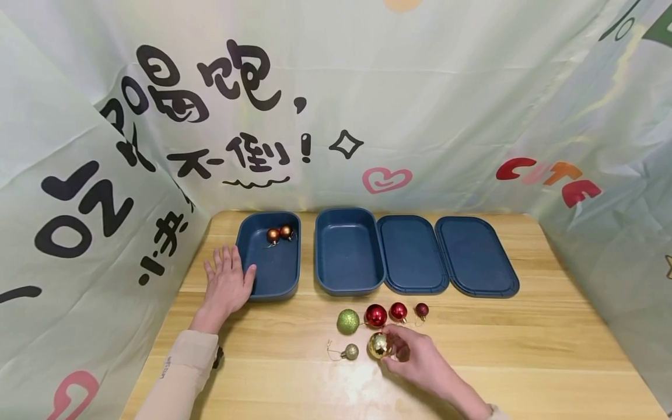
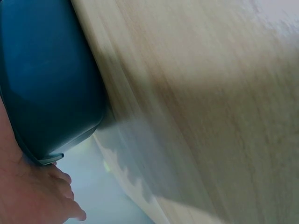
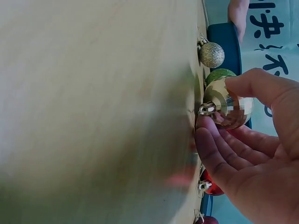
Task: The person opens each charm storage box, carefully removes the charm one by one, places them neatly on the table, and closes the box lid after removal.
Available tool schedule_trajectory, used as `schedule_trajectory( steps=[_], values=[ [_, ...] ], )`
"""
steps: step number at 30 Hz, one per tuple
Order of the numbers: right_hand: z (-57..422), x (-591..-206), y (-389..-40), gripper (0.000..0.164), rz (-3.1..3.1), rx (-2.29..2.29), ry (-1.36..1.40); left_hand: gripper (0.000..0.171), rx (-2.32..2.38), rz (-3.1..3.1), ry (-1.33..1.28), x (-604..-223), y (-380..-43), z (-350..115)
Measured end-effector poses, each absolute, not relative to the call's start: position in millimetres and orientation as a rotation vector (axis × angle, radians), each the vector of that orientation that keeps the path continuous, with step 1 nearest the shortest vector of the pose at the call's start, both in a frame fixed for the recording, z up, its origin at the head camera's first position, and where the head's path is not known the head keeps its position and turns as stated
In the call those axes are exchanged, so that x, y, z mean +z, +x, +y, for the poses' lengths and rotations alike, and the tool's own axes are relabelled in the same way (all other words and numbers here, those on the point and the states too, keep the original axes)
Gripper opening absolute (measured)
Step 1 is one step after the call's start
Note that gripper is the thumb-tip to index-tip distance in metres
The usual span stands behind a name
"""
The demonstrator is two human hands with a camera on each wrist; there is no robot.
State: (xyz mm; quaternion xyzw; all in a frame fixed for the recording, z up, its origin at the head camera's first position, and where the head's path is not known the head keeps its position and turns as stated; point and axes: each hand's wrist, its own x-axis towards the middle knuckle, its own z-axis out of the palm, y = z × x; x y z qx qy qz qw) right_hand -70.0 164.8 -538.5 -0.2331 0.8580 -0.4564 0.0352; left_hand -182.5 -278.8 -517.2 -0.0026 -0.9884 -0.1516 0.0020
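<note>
My right hand (image 1: 420, 359) pinches a shiny gold ball ornament (image 1: 379, 345) between thumb and fingers, low over the table. In the right wrist view, the gold ball's metal cap faces the tabletop side. My left hand (image 1: 227, 284) rests on the left rim of a blue box (image 1: 270, 280), fingers straight and spread, thumb over the edge. Two copper ball ornaments (image 1: 273, 235) lie inside that box. Close to my right hand are a glittery green ball (image 1: 348, 322), a large red ball (image 1: 375, 315), a smaller red ball (image 1: 398, 311), a dark red ball (image 1: 422, 310) and a small glittery gold ball (image 1: 350, 352).
A second blue box (image 1: 350, 280) stands right of the first, with nothing in it. Two flat blue lids (image 1: 413, 254) lie side by side to its right on the wooden table (image 1: 525, 350). Printed cloth (image 1: 436, 116) hangs around the back and sides.
</note>
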Motion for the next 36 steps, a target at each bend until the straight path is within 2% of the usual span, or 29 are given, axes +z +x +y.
schedule_trajectory(
  steps=[15,36],
  values=[
    [165.7,-539.6,-71.3,0.043,2.612,-1.396,-0.724,0.079,-0.499,-3.101,-0.007,-517.9,-184.7,-279.0],
    [165.3,-537.9,-69.6,0.05,2.606,-1.405,-0.787,0.077,-0.497,-3.085,-0.02,-519.8,-184.0,-279.7]
  ],
)
